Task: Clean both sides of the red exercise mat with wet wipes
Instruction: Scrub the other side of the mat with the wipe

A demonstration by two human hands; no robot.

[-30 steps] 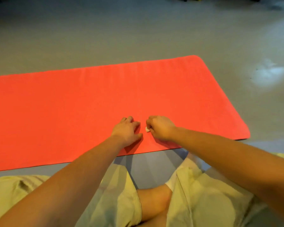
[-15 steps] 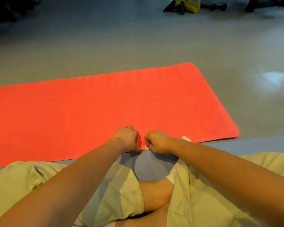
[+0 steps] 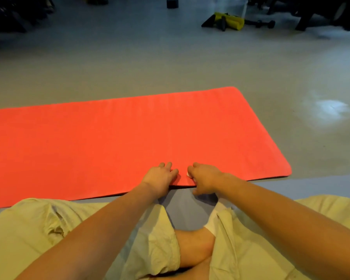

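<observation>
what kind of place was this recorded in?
Most likely a gym or workout room. A red exercise mat lies flat on a smooth grey floor, a dumbbell sits at the far side, and what look like dark machine bases stand along the back.

The mat [image 3: 109,138] looks matt and finely textured, like foam. The floor [image 3: 170,63] is smooth with a dull sheen. The shorts [image 3: 38,229] are creased, matt cloth.
</observation>
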